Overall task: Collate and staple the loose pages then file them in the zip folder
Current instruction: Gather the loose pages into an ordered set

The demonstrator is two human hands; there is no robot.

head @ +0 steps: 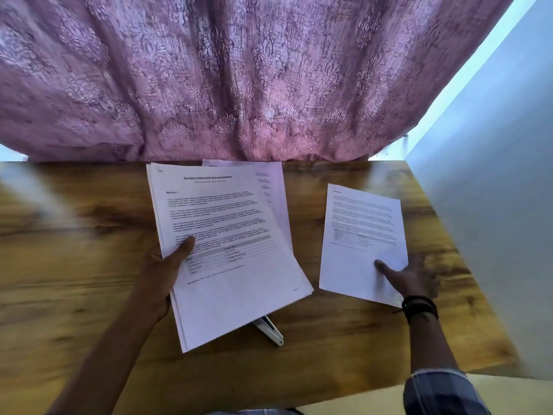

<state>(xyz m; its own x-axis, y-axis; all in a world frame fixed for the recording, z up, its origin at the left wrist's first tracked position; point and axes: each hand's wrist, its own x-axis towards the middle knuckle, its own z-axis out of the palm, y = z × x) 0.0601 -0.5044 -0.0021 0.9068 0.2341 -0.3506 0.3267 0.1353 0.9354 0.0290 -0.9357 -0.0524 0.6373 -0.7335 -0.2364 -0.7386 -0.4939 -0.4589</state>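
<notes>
Seen from the head camera, a wooden worktop (74, 250) carries the loose pages in two lots. Left of centre, the left hand (166, 271) grips a stack (233, 229) of printed pages by its left edge, thumb (187, 244) lying on the top page and the fingers hidden beneath. The stack is turned somewhat anticlockwise, and its near corner points toward the person. Its top page bears a bold title, several blocks of text and a small table low down; the words are too blurred to read with confidence. More pages (276, 190) show from under the stack at its far right side, lying at another angle. A white stapler (270, 330) lies on the worktop with its far end covered by the stack's near edge. Well apart to the right, a single sheet (359, 229) lies flat, also slightly askew. The right hand (411, 280) rests on the sheet's near right corner, fingers spread wide and a straight finger (386, 269) pressing the paper; it holds nothing. A dark band (419, 307) circles that wrist, and a checked sleeve (440, 393) shows lower down. Behind the worktop hangs a pink patterned curtain (239, 70), and a pale wall (493, 175) stands at the right.
</notes>
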